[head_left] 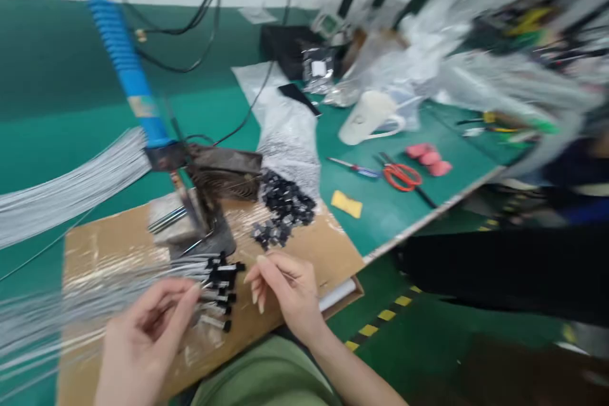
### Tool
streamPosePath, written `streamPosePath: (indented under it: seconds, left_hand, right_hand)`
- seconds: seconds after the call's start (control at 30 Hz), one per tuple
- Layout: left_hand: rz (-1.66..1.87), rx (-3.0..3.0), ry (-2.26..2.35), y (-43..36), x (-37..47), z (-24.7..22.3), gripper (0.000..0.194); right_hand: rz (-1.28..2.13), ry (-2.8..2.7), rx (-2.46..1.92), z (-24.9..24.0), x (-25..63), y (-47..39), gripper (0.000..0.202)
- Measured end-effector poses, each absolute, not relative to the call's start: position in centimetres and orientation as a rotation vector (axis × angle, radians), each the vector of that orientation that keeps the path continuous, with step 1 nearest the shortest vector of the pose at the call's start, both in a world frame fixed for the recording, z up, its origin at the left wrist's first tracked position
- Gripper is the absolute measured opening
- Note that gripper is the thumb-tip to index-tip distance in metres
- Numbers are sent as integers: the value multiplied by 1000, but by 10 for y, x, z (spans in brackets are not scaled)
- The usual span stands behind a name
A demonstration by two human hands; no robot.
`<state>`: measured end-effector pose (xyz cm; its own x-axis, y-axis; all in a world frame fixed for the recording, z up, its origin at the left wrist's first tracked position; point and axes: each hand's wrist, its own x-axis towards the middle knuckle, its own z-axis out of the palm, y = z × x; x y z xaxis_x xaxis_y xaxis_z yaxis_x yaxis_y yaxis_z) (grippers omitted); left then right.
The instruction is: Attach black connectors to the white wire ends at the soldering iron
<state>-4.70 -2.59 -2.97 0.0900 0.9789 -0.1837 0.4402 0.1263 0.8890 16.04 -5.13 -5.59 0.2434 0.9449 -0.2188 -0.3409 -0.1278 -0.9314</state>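
Over the cardboard, my left hand [155, 323] is closed, thumb and forefinger pinched at the grey wires [137, 285]; a small light tip shows at the fingertips, too blurred to name. Just beyond it lies a row of black connectors [223, 288] on the wire ends. To the right, my right hand [288, 288] is closed in a pinch around a thin strand, which looks like fine wire. A soldering iron with a blue handle [126, 70] leans upright in its dark metal stand [223, 171]. Small black parts [285, 206] spill from a clear bag near my right hand.
A cardboard sheet [109, 247] covers the near bench. Bundled grey wires [71, 187] lie at left. Further right are a white mug [368, 117], a screwdriver [354, 167], orange-handled scissors [402, 176], a yellow sponge [346, 204] and pink pieces [428, 157]. A dark-clothed person's leg [499, 273] shows at right.
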Motion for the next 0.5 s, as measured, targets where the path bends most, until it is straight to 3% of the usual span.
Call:
streamPosePath:
  seconds: [0.17, 0.5]
  left_hand:
    - [816, 1210, 1535, -28, -27, -12, 25]
    - [743, 1227, 1428, -27, -29, -9, 19]
  right_hand:
    - [1343, -739, -1191, -57, 146, -53, 29]
    - [1430, -775, -1134, -47, 136, -47, 19]
